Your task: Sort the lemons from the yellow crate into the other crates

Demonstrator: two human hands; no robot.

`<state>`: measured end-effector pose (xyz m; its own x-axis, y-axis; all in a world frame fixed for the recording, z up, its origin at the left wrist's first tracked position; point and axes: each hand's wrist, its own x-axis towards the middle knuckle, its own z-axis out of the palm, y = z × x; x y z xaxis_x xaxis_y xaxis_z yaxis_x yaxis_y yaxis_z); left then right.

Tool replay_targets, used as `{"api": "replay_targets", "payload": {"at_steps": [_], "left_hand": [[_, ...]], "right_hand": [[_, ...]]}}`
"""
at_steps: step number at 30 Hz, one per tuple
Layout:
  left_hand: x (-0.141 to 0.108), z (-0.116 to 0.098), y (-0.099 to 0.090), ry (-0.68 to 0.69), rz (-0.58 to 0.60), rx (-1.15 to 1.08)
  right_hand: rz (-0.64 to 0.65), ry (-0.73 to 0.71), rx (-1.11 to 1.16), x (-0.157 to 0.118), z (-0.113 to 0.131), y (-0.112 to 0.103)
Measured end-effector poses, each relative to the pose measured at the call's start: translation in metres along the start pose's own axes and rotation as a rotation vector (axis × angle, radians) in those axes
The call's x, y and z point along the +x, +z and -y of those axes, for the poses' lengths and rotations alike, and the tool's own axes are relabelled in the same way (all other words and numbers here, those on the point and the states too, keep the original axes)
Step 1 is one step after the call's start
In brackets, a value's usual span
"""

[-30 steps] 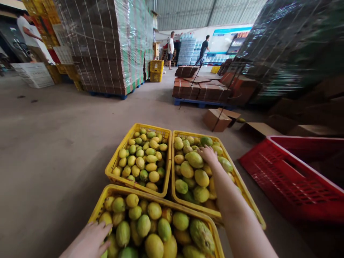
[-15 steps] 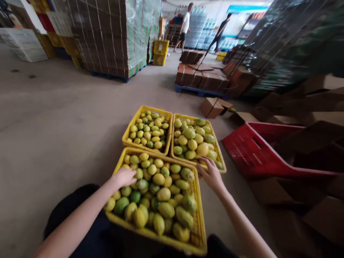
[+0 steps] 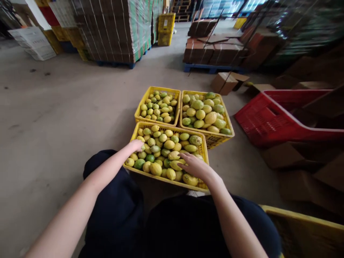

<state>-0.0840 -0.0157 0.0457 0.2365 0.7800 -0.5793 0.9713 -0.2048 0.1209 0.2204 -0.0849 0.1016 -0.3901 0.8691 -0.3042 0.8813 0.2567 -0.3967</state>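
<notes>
Three yellow plastic crates of green and yellow lemons stand together on the floor, the nearest crate (image 3: pixel 166 182) in front of my knees. My left hand (image 3: pixel 137 145) is at this crate's left side, its fingers curled round a greenish lemon (image 3: pixel 144 147) that is mostly hidden. My right hand (image 3: pixel 195 165) lies over the right half of the same crate, fingers spread and touching the lemons, with a yellow lemon (image 3: pixel 174 155) just by the fingertips. Behind are the far left crate (image 3: pixel 137 111) and the far right crate (image 3: pixel 230 123), both full.
To the right stands a red crate (image 3: pixel 252 120) among cardboard boxes (image 3: pixel 224 83). Another yellow crate (image 3: pixel 303 218) is beside my right leg. Farther off are a wrapped stack (image 3: pixel 107 32) on a pallet and flat cartons on a blue pallet (image 3: pixel 204 68). A person's legs (image 3: pixel 197 12) show at the back.
My right hand has moved from the far right crate's near edge to over the nearest crate. The view has tilted down, so the crates sit higher in it. People at the back have mostly left view.
</notes>
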Motion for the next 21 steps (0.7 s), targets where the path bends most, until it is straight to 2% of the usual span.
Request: {"api": "replay_targets", "payload": {"at_steps": [3, 6, 10, 14, 16, 18, 20, 21], "left_hand": [[-0.001, 0.009, 0.017, -0.031, -0.073, 0.007], [-0.002, 0.008, 0.033, -0.049, -0.13, -0.002], [0.001, 0.005, 0.039, -0.058, -0.191, -0.035], [-0.001, 0.009, 0.018, -0.085, -0.21, -0.084], [-0.009, 0.004, 0.0, -0.097, -0.236, -0.137], [-0.022, -0.009, -0.022, -0.083, -0.285, -0.285], [-0.04, -0.028, -0.046, -0.01, -0.317, -0.511], [-0.049, -0.038, -0.056, 0.083, -0.26, -0.63]], "right_hand": [[0.061, 0.044, -0.075, -0.001, 0.008, 0.002], [0.097, 0.057, -0.12, -0.002, 0.016, -0.004], [0.126, 0.031, -0.132, -0.001, 0.023, -0.013], [0.079, 0.01, -0.09, 0.006, 0.025, -0.017], [-0.028, -0.015, 0.054, 0.012, 0.028, -0.017], [-0.182, -0.014, 0.333, 0.018, 0.033, -0.017], [-0.289, 0.044, 0.713, 0.023, 0.043, -0.017], [-0.294, 0.081, 0.922, 0.024, 0.048, -0.018]]}}
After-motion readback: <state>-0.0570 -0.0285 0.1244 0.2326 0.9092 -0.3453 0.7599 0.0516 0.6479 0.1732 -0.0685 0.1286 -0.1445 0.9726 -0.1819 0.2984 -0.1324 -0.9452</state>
